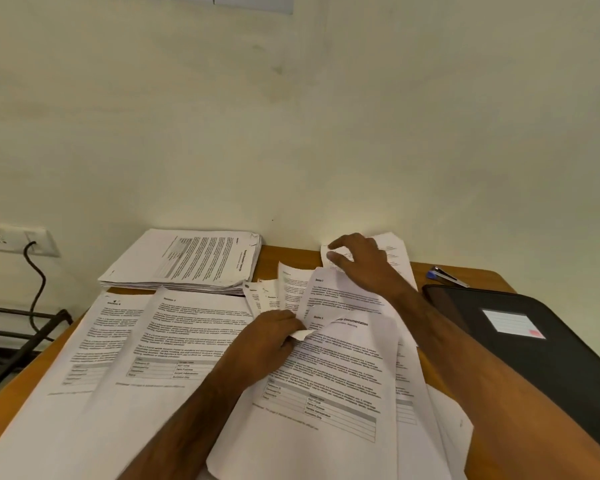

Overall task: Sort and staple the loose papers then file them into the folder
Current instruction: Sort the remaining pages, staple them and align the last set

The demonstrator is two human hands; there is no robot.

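Note:
Loose printed sheets (174,341) cover the wooden table, fanned and overlapping. My left hand (272,337) pinches the curled top corner of a sheet headed with a documentation title (329,368) in the middle. My right hand (355,258) reaches to the far edge and lies over a sheet (395,251) by the wall, thumb and forefinger apart. A black folder (520,334) with a white label lies at the right. A thick stack of papers (187,261) sits at the back left. No stapler is plainly visible.
A blue and silver object (445,276), perhaps a pen or stapler, lies behind the folder. The wall stands close behind the table. At the left are a wall socket (11,239) with a black cable and a dark metal rack (21,337).

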